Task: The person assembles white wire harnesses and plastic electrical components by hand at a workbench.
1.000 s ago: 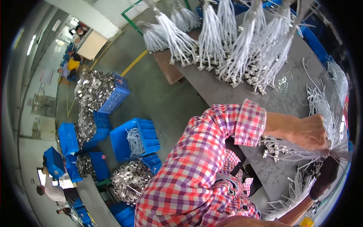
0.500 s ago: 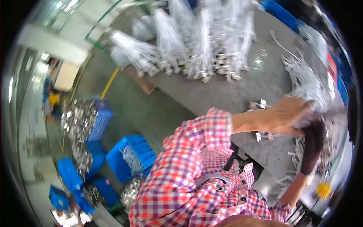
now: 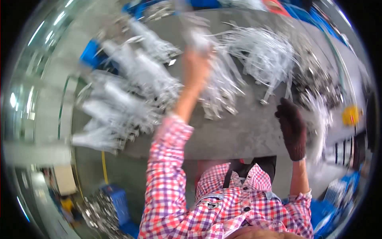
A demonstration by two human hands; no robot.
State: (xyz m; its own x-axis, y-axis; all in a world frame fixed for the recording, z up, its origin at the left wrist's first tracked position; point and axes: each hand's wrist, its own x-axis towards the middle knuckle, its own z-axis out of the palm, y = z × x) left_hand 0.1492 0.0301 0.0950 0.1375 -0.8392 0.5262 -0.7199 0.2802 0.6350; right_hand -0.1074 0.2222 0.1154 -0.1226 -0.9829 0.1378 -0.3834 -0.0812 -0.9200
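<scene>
My bare left hand [image 3: 196, 67], blurred by motion, is raised over the far middle of the grey table. It is closed around a bundle of whitish, translucent strips with small metal ends [image 3: 223, 89], which hangs or lies to its right. My right hand [image 3: 292, 131], in a dark brown glove, hovers at the table's near right side. Its fingers point away from me and nothing shows in them. Just beyond it spreads a loose tangle of the same strips [image 3: 260, 55]. More strips [image 3: 318, 123] lie close to the glove's right.
Several bundles of strips [image 3: 115, 107] are stacked on the left of the grey table [image 3: 242, 133]. Loose metal pieces [image 3: 318, 77] are heaped at the right, near a yellow object [image 3: 351, 115]. On the floor at lower left stands a blue crate [image 3: 116, 203] beside a metal heap.
My view has turned right. My left hand has left the right hand's side and swung left over the table with a bundle. The gloved hand now stands apart from it.
</scene>
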